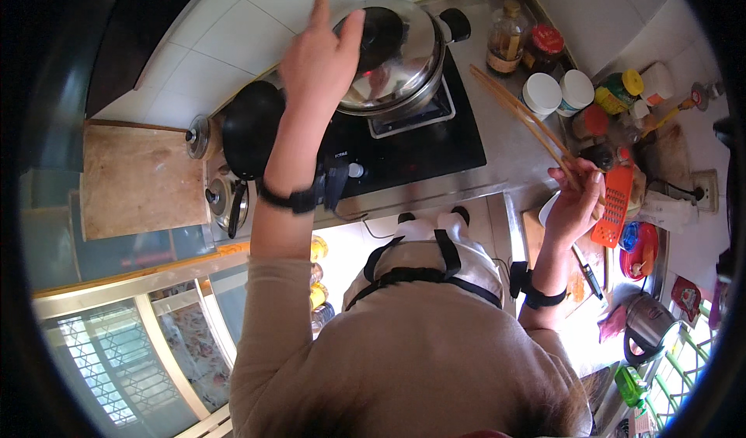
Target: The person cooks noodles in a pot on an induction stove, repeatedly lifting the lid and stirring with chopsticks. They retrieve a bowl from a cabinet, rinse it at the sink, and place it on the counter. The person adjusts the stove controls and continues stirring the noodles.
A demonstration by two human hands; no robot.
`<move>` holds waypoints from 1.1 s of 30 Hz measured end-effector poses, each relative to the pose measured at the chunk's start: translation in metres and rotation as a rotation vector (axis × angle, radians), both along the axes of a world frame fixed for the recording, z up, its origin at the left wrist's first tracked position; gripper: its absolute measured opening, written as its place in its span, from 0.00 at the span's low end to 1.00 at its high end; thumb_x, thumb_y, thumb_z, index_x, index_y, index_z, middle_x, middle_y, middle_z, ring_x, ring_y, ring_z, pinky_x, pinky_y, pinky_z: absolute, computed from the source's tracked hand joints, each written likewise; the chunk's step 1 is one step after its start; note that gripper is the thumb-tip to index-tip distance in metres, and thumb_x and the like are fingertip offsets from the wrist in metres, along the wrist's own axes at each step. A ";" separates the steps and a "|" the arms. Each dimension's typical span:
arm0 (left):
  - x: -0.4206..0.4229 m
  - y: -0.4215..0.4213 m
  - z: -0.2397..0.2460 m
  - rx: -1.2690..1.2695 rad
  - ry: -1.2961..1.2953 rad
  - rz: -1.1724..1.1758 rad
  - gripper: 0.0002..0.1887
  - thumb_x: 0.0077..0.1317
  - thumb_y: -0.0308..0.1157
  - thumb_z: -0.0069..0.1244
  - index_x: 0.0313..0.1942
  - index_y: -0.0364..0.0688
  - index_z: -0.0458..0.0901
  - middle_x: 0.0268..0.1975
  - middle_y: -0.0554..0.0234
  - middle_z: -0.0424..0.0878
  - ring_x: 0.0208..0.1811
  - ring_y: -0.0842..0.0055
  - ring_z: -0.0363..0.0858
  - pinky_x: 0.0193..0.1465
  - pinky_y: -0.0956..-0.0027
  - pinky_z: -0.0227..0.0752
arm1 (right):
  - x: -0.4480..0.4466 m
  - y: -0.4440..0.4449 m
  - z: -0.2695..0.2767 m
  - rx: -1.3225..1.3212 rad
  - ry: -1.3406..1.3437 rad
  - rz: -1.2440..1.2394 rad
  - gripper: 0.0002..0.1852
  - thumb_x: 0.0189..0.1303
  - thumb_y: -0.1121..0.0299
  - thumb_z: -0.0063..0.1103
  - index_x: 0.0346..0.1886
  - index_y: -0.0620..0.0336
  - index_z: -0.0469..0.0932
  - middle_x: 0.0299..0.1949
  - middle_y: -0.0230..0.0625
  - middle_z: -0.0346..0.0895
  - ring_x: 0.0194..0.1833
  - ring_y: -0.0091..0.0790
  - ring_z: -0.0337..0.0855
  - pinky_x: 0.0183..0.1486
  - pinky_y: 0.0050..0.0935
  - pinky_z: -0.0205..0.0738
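My left hand (317, 59) hovers over the left side of a covered steel pot (419, 79), thumb and index finger spread and nothing visibly held. Its thumb overlaps the lid's black knob (382, 38) in the view; whether they touch is unclear. The pot stands on a black glass gas stove (408, 158). Long wooden chopsticks (524, 114) are gripped in my right hand (574, 205), their tips pointing up and left over the steel counter. Just right of that hand is an orange grater (615, 205).
A black frying pan (250, 129) sits left of the pot. White-lidded jars (542, 94), a glass bottle (504, 38) and several condiments crowd the right corner. A knife (588, 272) lies on a cutting board (533, 234). An electric kettle (650, 324) stands at lower right.
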State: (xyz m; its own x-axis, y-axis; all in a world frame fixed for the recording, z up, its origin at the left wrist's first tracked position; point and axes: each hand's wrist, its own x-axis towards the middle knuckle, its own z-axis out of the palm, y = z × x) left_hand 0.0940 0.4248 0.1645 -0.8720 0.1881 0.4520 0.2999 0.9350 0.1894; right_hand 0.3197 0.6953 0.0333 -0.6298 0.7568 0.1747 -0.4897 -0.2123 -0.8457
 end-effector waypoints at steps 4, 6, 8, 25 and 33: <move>0.079 -0.041 0.026 0.223 0.052 -0.140 0.24 0.69 0.42 0.53 0.58 0.36 0.78 0.18 0.63 0.76 0.19 0.74 0.77 0.28 0.71 0.70 | 0.004 -0.006 0.009 0.009 0.039 0.047 0.18 0.75 0.62 0.46 0.43 0.69 0.78 0.41 0.45 0.83 0.40 0.40 0.88 0.38 0.38 0.88; 0.089 -0.065 0.019 0.210 -0.073 -0.053 0.24 0.69 0.42 0.53 0.59 0.36 0.77 0.18 0.62 0.76 0.19 0.74 0.77 0.28 0.70 0.70 | 0.005 -0.015 0.012 0.007 0.032 0.031 0.17 0.75 0.62 0.46 0.43 0.69 0.78 0.41 0.45 0.83 0.40 0.40 0.88 0.38 0.38 0.88; 0.096 -0.095 0.001 0.232 -0.191 0.006 0.25 0.69 0.43 0.53 0.60 0.36 0.77 0.18 0.61 0.76 0.18 0.73 0.76 0.28 0.71 0.70 | 0.005 -0.027 0.016 0.058 0.022 0.068 0.17 0.75 0.62 0.46 0.44 0.69 0.78 0.42 0.45 0.83 0.40 0.40 0.88 0.38 0.38 0.88; 0.101 -0.174 -0.127 0.872 -1.097 -0.405 0.14 0.69 0.30 0.52 0.52 0.36 0.83 0.23 0.73 0.77 0.23 0.89 0.71 0.24 0.81 0.63 | 0.043 -0.181 0.029 0.181 -0.221 0.092 0.17 0.76 0.61 0.46 0.47 0.68 0.77 0.41 0.44 0.83 0.41 0.37 0.87 0.46 0.32 0.84; 0.162 -0.072 -0.157 1.247 -1.866 -0.815 0.19 0.72 0.41 0.52 0.56 0.39 0.78 0.34 0.72 0.78 0.25 0.89 0.68 0.25 0.85 0.58 | 0.076 -0.222 -0.011 -0.302 -0.246 0.002 0.17 0.73 0.58 0.49 0.46 0.66 0.78 0.39 0.43 0.83 0.37 0.36 0.87 0.43 0.33 0.84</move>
State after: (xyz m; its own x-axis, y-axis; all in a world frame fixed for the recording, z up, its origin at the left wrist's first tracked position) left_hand 0.2556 0.3524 0.0072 -0.2451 0.9275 -0.2821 -0.6786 0.0437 0.7332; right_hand 0.3954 0.4733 0.0228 -0.6271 0.7496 -0.2118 -0.2793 -0.4702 -0.8372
